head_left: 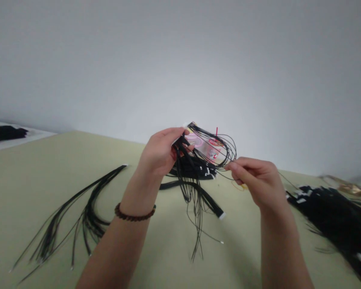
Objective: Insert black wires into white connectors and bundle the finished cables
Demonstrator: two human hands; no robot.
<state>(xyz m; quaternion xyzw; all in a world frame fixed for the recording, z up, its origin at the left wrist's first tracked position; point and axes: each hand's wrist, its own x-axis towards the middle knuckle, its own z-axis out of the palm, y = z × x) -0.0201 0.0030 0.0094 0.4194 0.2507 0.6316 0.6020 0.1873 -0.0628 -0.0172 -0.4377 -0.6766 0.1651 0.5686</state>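
Observation:
My left hand [160, 150], with a beaded bracelet on its wrist, is closed on a black wire harness [195, 190] near a white connector end. From there, several thin black wires hang down over the table. Others loop to the right towards my right hand [257, 178], whose thumb and forefinger pinch a thin black wire. The wire's tip is hidden by the fingers. Below the left hand, a black bundle with a white connector [222, 216] reaches down to the right.
Another black harness [92, 204] lies on the pale green table [159, 257] at left. Piles of black cables sit at right [337, 216] and behind my hands [192, 167]. A pink-and-red cup [214, 150] with a straw stands by the wall. More black material [5, 133] lies far left.

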